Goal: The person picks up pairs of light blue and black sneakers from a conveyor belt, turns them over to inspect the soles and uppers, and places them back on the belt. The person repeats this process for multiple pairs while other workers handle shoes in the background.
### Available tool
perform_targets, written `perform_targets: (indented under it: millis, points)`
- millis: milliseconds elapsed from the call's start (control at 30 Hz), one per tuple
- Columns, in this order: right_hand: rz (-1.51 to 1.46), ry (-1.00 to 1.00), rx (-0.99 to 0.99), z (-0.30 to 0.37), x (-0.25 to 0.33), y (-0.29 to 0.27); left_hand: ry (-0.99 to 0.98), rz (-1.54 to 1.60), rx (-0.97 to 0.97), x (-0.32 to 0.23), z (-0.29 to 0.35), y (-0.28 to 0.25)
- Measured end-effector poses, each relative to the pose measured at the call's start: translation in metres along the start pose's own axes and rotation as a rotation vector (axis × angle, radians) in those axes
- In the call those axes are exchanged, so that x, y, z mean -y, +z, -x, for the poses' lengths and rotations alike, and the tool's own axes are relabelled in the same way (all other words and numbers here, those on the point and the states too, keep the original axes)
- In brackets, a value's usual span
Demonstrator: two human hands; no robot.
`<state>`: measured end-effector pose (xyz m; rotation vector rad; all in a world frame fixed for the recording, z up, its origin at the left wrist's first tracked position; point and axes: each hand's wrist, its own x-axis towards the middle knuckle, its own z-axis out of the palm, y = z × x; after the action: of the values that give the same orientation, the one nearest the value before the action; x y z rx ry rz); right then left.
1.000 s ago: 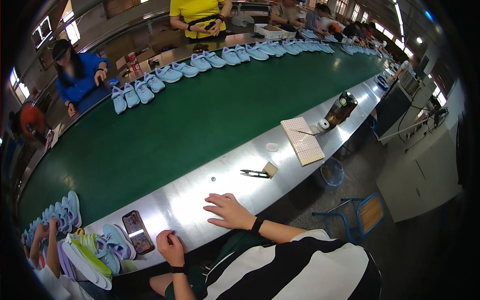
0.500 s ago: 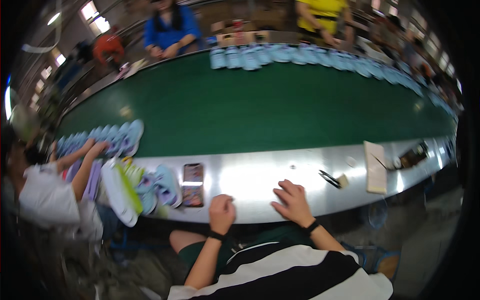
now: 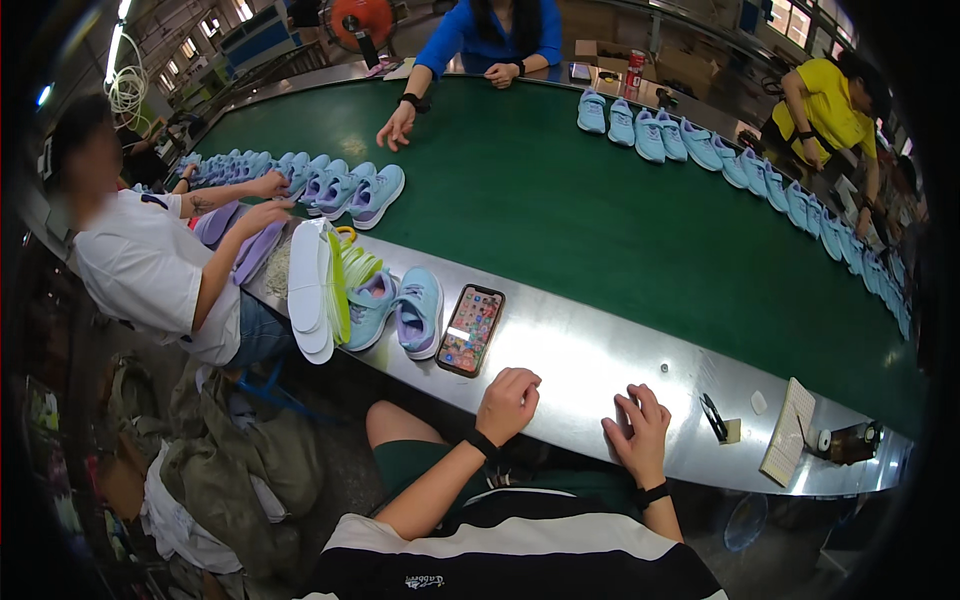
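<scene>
My left hand [image 3: 508, 405] rests at the near edge of the metal ledge [image 3: 560, 365], its fingers curled into a loose fist with nothing showing in it. Farther right on the same edge, my right hand [image 3: 640, 430] is open, fingers bent and apart, holding nothing. Nearest to my left hand lies a phone [image 3: 470, 330] with its screen lit. Just left of the phone stand two light-blue shoes, one [image 3: 418, 310] beside it and another [image 3: 371, 308] farther left. White insoles [image 3: 312, 290] and yellow-green insoles [image 3: 358, 265] are stacked beside those.
A green belt [image 3: 520, 200] carries blue shoes [image 3: 375, 195] at left and another row [image 3: 700, 145] along its far side. On the ledge's right lie black tweezers [image 3: 714, 417], a notepad [image 3: 788, 430] and a brown jar [image 3: 855, 443]. Co-workers [image 3: 165, 260] sit at left and across.
My view has turned, tilting the ledge and shifting the shoes and phone in the picture. Across the belt, the co-worker in blue now has an arm stretched over it. My hands keep nearly the same pose.
</scene>
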<state>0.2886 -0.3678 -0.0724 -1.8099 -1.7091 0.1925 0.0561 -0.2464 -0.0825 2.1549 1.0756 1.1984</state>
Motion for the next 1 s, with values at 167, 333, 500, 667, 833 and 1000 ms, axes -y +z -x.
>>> perform_targets:
  millis: [167,333,500,667,833,1000]
  points:
    - [-0.007,0.007,-0.001,-0.0004,-0.0001,0.0011,0.002,-0.010,0.003,0.0012,-0.0002,0.0011]
    - [-0.002,0.006,-0.002,-0.0018,0.0011,0.0012,-0.003,-0.005,0.013,0.0024,-0.0002,0.0016]
    - [-0.007,0.005,-0.004,-0.0027,0.0006,0.0025,-0.018,-0.007,0.014,0.0041,0.0001,0.0024]
    - [-0.013,0.006,-0.009,-0.0031,-0.0003,0.0040,-0.015,-0.015,0.007,0.0051,-0.0002,0.0032]
    - [-0.014,0.006,-0.008,-0.0036,-0.0011,0.0050,-0.018,-0.011,0.008,0.0055,-0.0002,0.0028]
    - [0.003,-0.005,-0.016,-0.0045,-0.0023,0.0061,-0.018,-0.014,0.016,0.0060,-0.0012,0.0029]
